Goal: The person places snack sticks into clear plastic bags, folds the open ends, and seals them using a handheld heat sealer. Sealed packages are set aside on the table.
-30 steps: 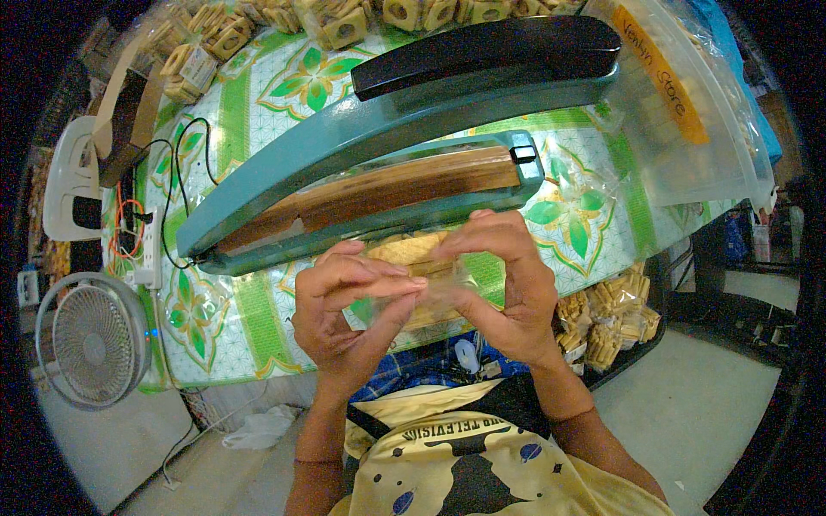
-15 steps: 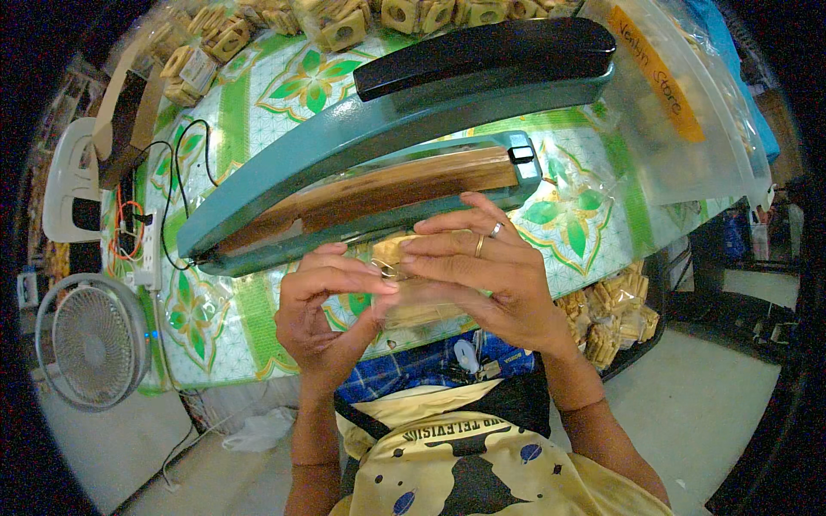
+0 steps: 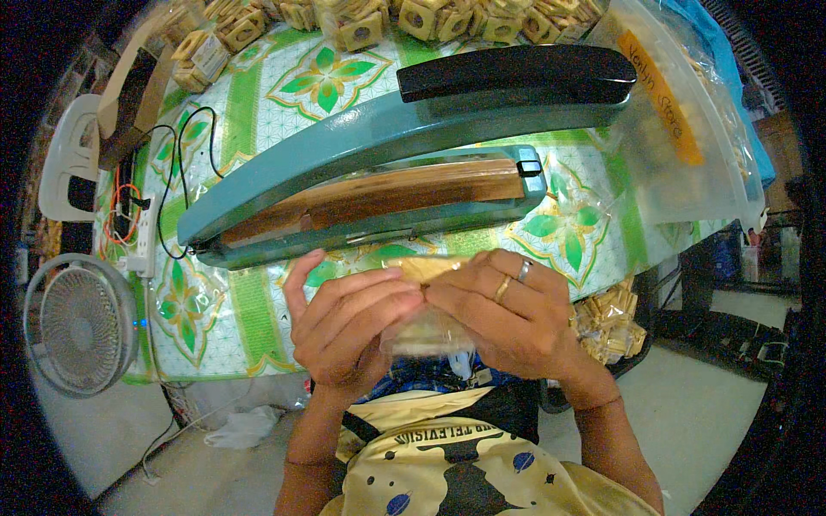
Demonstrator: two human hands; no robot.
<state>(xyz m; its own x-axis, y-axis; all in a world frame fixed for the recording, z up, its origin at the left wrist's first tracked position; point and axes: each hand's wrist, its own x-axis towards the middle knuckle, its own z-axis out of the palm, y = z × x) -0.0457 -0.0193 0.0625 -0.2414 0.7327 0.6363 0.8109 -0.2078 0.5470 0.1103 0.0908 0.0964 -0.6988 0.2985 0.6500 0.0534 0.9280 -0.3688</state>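
Left hand [image 3: 344, 331] and right hand [image 3: 514, 316] together, clamped on clear plastic packet [image 3: 419, 270] between them; packet on near side of teal impulse sealer [image 3: 379, 129], sealer's long axis left-right, left hand's raised finger looks closest.

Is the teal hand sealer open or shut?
Open: its teal arm and black handle stand raised off the base, with patterned tablecloth showing between them at the right.
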